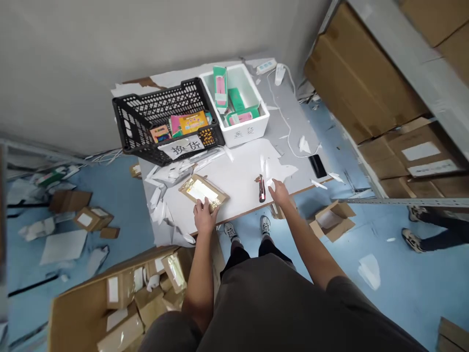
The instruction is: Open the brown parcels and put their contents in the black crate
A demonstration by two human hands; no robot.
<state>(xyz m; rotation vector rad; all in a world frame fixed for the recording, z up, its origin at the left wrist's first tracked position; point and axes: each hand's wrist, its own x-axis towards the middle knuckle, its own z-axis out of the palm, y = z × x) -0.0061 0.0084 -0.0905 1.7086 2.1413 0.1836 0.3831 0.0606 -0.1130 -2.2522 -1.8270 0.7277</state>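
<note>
Kraft padded mailer (201,191) is gripped at its near edge by the left hand (205,216), while the half-open right hand (280,191) is held just right of a red utility knife (261,188) lying on the bench (234,168).

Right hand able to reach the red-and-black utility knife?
Likely yes: the right hand rests just beside the red-and-black utility knife, and only a torn white paper scrap lies near it.

Warehouse packing station, padded mailer (202,192), cardboard cartons (366,73), metal shelving (403,201)
</note>
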